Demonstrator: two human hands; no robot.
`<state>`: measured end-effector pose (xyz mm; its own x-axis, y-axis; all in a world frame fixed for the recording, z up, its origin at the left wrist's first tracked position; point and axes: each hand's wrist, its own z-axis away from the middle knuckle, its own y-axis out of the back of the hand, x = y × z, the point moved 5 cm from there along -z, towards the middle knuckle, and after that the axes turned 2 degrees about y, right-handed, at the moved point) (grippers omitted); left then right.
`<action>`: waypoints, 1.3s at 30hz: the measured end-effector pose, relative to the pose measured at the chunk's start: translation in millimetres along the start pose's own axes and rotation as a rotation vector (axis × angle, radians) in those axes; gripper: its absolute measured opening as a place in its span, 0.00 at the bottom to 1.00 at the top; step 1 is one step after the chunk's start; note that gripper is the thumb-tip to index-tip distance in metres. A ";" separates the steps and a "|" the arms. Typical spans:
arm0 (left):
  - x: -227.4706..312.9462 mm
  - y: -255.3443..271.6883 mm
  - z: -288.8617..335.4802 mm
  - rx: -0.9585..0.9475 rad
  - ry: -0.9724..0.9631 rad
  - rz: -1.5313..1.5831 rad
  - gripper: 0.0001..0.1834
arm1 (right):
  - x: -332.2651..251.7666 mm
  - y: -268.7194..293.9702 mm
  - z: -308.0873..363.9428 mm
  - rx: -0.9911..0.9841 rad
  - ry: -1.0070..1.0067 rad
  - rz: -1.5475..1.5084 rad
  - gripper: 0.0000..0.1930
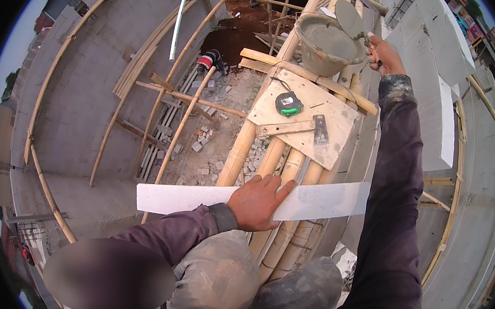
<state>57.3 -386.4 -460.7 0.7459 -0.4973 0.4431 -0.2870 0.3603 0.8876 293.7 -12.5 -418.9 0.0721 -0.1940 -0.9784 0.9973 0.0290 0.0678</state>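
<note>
My right hand point(386, 55) is closed round the handle of a trowel point(349, 20), whose rounded blade is coated with grey mortar. The blade is tilted over the rim of a bucket point(323, 60) full of wet mortar. Lower down, my left hand point(260, 203) grips a long, thin white block point(328, 200) from above, its fingers over the far edge. The block lies crosswise in front of my knees, over the bamboo poles. Between bucket and block, a board point(268, 107) carries a black and green tape measure point(288, 104) and a wooden-handled tool with a flat metal head point(321, 130).
Lashed bamboo poles point(239, 154) form the narrow platform under me. To the left is a drop to rubble-strewn ground, where a person in red and dark clothing point(210, 60) bends over. A pale block wall point(443, 120) rises at the right, beside my right arm.
</note>
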 end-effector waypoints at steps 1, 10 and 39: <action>-0.7 -0.8 1.8 -0.016 0.040 0.000 0.48 | -1.4 6.2 24.3 0.014 0.036 -0.045 0.09; -3.2 -8.0 3.7 0.039 0.019 -0.062 0.48 | 43.6 67.2 333.9 0.149 -0.001 -0.110 0.15; -33.1 -28.2 -9.3 0.076 0.200 -0.100 0.53 | 442.1 87.9 785.4 0.738 -0.654 0.895 0.16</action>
<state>46.3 -372.7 -501.6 0.8751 -0.3586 0.3250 -0.2443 0.2525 0.9363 425.2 -865.8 -691.8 0.4898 -0.8250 -0.2817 0.3616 -0.1018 0.9268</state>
